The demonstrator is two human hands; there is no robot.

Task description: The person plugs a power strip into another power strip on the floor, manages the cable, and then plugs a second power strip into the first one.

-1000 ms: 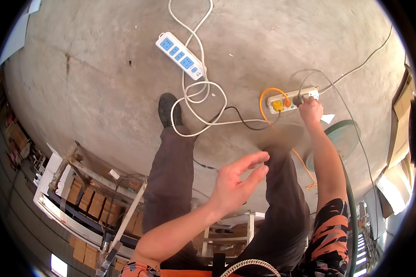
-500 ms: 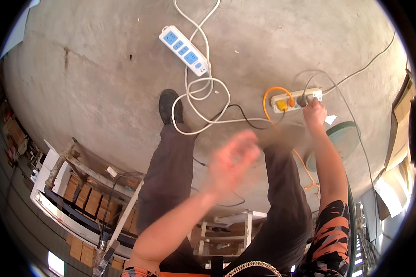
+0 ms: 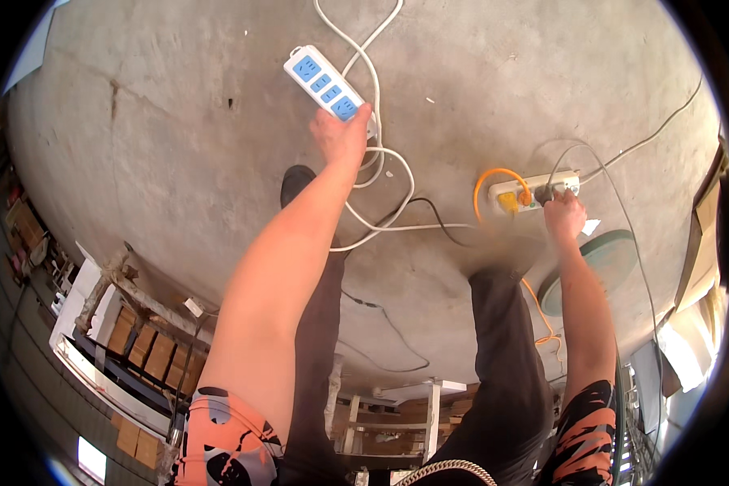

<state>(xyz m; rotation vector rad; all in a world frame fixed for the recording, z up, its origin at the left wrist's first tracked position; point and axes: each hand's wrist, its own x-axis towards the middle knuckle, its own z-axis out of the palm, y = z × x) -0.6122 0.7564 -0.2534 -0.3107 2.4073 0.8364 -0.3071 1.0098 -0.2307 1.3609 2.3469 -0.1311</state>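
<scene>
Filling most of view: concrete floor (image 3: 178, 162). White power strip with blue sockets (image 3: 324, 85), between 11 and 12 o'clock, lying aslant. Off-white power strip (image 3: 560, 180), between 2 and 3 o'clock. Left hand (image 3: 342, 139), near 12, closed around near end of blue-socketed strip, thumb along right edge. Right hand (image 3: 565, 217), near 3, fingers at right end of off-white strip; grip hidden, cannot say whether pinching. Yellow plug (image 3: 507, 202) at strip's left end; dark plug (image 3: 543, 194) beside right fingers.

No legible text or signs.
</scene>
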